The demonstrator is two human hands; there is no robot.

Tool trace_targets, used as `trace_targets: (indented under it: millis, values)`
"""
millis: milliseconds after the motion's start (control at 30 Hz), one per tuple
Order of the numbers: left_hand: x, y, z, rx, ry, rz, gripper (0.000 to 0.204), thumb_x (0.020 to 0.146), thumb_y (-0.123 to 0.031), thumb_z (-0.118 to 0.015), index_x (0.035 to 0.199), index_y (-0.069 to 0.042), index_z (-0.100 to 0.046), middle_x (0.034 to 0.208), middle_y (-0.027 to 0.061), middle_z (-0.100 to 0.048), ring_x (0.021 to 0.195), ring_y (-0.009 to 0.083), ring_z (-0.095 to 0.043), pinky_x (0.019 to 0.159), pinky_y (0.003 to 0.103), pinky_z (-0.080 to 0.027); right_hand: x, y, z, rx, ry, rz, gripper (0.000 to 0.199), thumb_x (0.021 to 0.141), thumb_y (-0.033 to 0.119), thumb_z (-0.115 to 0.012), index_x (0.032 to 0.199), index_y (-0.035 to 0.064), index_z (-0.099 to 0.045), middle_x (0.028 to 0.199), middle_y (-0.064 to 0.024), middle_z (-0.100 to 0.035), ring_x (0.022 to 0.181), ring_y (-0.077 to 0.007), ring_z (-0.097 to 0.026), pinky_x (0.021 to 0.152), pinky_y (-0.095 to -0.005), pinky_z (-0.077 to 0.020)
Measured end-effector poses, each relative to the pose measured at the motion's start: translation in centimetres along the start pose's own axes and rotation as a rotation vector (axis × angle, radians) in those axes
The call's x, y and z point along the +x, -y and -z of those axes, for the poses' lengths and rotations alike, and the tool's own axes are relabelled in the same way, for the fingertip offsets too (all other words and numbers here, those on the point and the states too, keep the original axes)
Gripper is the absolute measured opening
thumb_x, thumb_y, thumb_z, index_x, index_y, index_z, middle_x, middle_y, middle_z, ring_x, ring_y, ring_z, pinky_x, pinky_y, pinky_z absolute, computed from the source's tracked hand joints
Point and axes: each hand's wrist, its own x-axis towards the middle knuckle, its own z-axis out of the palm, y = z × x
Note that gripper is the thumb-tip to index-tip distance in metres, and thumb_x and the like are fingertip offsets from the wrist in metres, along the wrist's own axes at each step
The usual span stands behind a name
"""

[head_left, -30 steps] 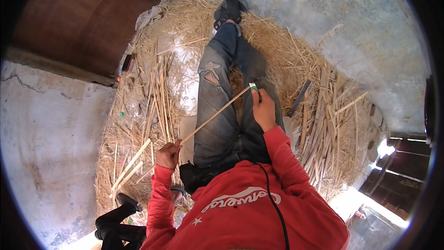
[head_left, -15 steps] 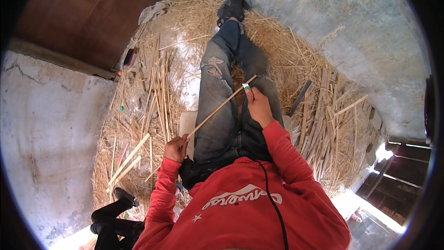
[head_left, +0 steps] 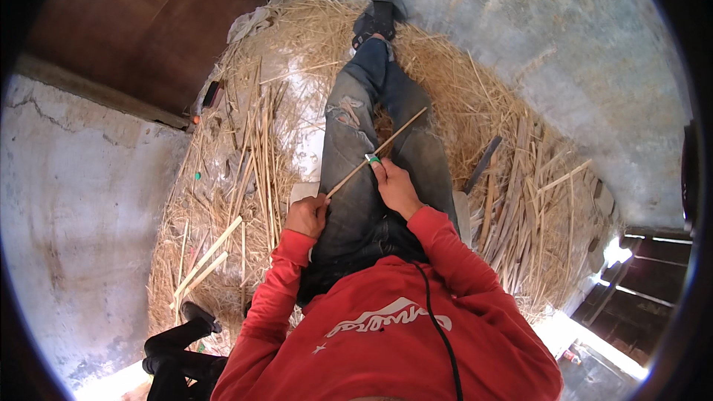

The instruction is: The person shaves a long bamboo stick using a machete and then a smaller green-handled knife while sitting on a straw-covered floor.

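Observation:
I sit on straw with my legs in torn jeans stretched out ahead. My left hand (head_left: 307, 215) is closed around the near end of a long thin wooden stick (head_left: 401, 134) that slants up to the right across my thighs. My right hand (head_left: 396, 187) grips a small green-handled blade (head_left: 372, 158) pressed against the stick near its middle. The stick's far end points past my right knee.
A straw pile (head_left: 245, 178) with loose split sticks lies left and right of my legs. A dark flat tool (head_left: 483, 165) lies on the straw at right. A brown wooden door (head_left: 141, 22) stands at upper left, a plaster wall (head_left: 74, 200) at left, a dark object (head_left: 174, 356) at lower left.
The stick has slid forward through my hands, so more of it now reaches past my right hand. My right hand has moved down the stick toward my left hand.

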Motion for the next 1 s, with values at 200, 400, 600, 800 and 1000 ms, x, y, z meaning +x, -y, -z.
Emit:
trace_targets:
  millis: [200,400,600,800,1000]
  values:
    - [0.1,-0.7,-0.3,-0.015,-0.031,0.038,0.015,0.091,-0.016,-0.067,0.086,-0.002,-0.068,0.074,0.0236,-0.064,0.072,0.0447,-0.063,0.064,0.051,-0.049,-1.2,1.4,-1.4,0.067,0.076,0.042,0.033,0.104,0.032,-0.051,0.098,-0.0002,-0.057,0.088,-0.031,-0.062,0.089,-0.0525,-0.058,0.072,-0.0562,-0.0455]
    - [0.2,-1.4,-0.1,-0.005,-0.021,0.077,0.016,0.091,-0.017,-0.067,0.083,-0.002,-0.067,0.074,0.0243,-0.064,0.072,0.0454,-0.063,0.064,0.052,-0.049,-1.8,1.8,-1.6,0.051,0.165,0.092,0.032,0.104,0.031,-0.051,0.097,-0.0003,-0.056,0.088,-0.0308,-0.061,0.089,-0.0524,-0.058,0.072,-0.0556,-0.0453]
    - [0.7,-1.7,0.1,0.012,0.021,0.092,0.017,0.09,-0.018,-0.067,0.082,-0.002,-0.066,0.074,0.025,-0.063,0.072,0.0458,-0.063,0.064,0.053,-0.049,-1.6,0.1,-2.3,0.219,0.256,0.091,0.038,0.104,0.036,-0.053,0.091,0.0005,-0.054,0.073,-0.0223,-0.057,0.063,-0.0397,-0.056,0.059,-0.0459,-0.0444]
    - [0.1,-1.3,0.0,0.024,-0.026,0.063,0.017,0.09,-0.018,-0.067,0.084,-0.002,-0.067,0.074,0.0251,-0.062,0.071,0.0456,-0.063,0.064,0.053,-0.049,-2.4,3.5,0.4,0.754,0.77,-0.497,0.038,0.104,0.046,-0.052,0.087,0.0123,-0.054,0.06,0.0054,-0.04,0.045,-0.004,-0.034,0.04,-0.0228,-0.0257]
    - [0.3,-3.0,1.2,0.082,-0.08,0.08,0.015,0.092,-0.015,-0.066,0.103,-0.005,-0.07,0.077,0.0202,-0.063,0.068,0.0425,-0.063,0.06,0.05,-0.05,-2.1,4.2,1.6,0.678,0.247,-0.286,0.045,0.1,0.047,-0.06,0.082,0.0057,-0.059,0.058,0.0045,-0.044,0.047,-0.0065,-0.038,0.043,-0.0262,-0.0299]
